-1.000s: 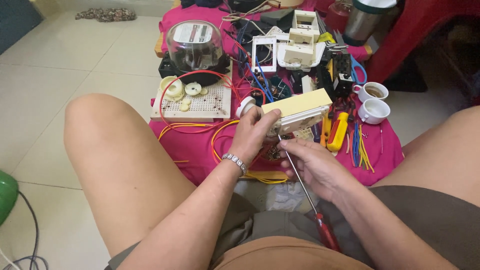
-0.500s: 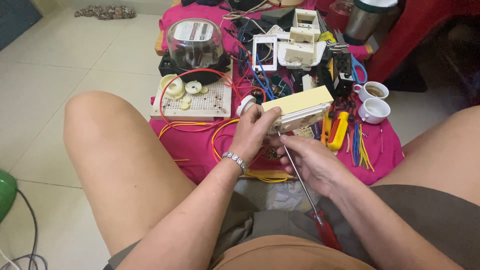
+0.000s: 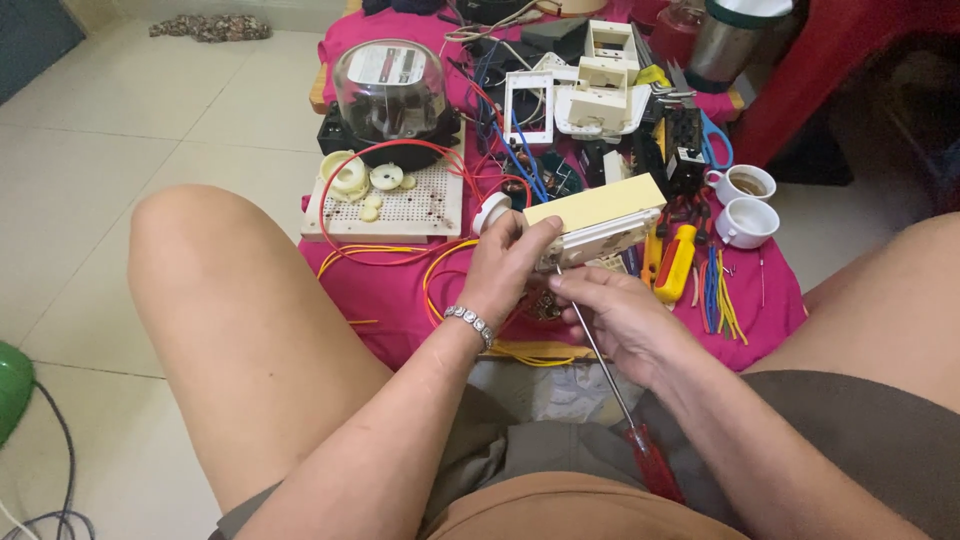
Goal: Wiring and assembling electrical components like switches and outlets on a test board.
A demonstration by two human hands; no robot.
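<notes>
Left hand: your left hand (image 3: 510,265) is clenched around the near end of a cream switch box (image 3: 598,222), just right of the frame's centre; a silver bracelet (image 3: 470,324) circles the wrist.
Right hand: your right hand (image 3: 612,315) pinches the metal shaft of a red-handled screwdriver (image 3: 618,395), whose tip meets the underside of the box while the handle trails toward the lower centre of the frame.
Switch box: it is held tilted above the pink cloth (image 3: 400,280), its yellowish top face turned up and to the right.
Upper left of centre: a glass-domed electric meter (image 3: 390,95) sits behind a perforated white board (image 3: 395,205) carrying pale round fittings, with a red wire looping over it.
Upper centre: white switch frames and housings (image 3: 590,85) lie among blue and red wires.
Right of the box: a yellow-handled tool (image 3: 677,262) lies just beside it, and coloured wire offcuts (image 3: 718,290) are spread nearby.
Upper right: two white cups (image 3: 742,200) stand at the cloth's edge.
</notes>
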